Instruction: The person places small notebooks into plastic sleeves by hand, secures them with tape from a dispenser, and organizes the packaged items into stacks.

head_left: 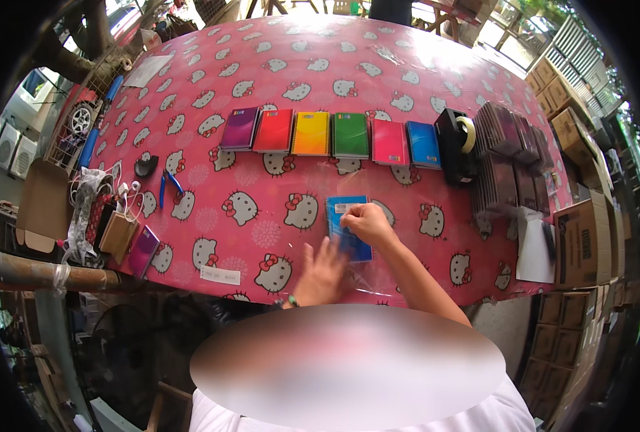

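The blue notebook (361,252) lies flat on the pink table (212,183), close to the person. The left hand (321,273) is spread by its lower left side — blurry, maybe keeping it still. The right hand (367,223) is bunched over it; I can't tell what it pinches. Other notebooks (312,135) sit in a row — perhaps for easy reach.
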### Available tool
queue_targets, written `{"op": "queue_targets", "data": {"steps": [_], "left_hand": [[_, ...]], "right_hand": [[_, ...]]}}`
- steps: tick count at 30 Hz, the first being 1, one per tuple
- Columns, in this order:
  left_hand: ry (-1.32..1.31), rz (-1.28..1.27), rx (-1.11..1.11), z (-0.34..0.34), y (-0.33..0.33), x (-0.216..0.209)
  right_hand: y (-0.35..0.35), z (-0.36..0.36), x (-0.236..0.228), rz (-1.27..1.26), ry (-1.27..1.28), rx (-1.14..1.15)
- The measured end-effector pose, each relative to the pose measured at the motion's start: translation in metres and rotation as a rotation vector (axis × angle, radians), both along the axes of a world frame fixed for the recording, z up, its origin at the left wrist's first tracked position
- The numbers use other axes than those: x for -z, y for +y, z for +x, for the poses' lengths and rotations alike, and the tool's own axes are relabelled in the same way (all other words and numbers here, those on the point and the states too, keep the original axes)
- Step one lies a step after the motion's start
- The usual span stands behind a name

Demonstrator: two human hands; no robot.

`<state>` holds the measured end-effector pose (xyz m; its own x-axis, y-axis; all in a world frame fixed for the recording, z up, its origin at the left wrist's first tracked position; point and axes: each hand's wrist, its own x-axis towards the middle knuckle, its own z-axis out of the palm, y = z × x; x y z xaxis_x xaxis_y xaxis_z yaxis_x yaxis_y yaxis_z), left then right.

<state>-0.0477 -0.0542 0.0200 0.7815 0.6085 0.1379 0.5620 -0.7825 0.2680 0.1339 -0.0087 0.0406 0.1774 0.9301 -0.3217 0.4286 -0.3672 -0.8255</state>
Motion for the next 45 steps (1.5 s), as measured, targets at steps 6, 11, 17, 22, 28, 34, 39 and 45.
{"op": "queue_targets", "data": {"steps": [6, 11, 17, 22, 28, 34, 39, 45], "left_hand": [[-0.402, -0.319, -0.059, 0.007, 0.085, 0.013], [-0.611, -0.161, -0.1, 0.032, 0.133, 0.041], [-0.574, -0.244, -0.078, 0.006, 0.073, 0.044], [-0.321, -0.241, 0.003, 0.005, 0.072, 0.035], [-0.318, -0.305, 0.02, 0.006, 0.078, 0.044], [-0.357, -0.399, 0.044, 0.016, 0.074, 0.046], [-0.264, -0.373, 0.07, 0.017, 0.079, 0.043], [-0.081, -0.329, 0.01, 0.031, 0.083, 0.02]], "right_hand": [[0.003, 0.01, 0.02, 0.015, 0.054, -0.017], [0.007, 0.008, 0.024, 0.053, 0.114, -0.059], [0.003, 0.015, 0.015, -0.025, 0.154, -0.107], [-0.007, 0.034, 0.005, 0.219, -0.307, -0.648], [-0.025, 0.041, -0.006, 0.191, -0.729, -0.542], [-0.023, 0.038, 0.01, 0.117, -0.652, -0.536], [-0.018, 0.026, 0.006, 0.075, -0.647, -0.504], [-0.017, 0.028, 0.018, 0.119, -0.575, -0.455]]}}
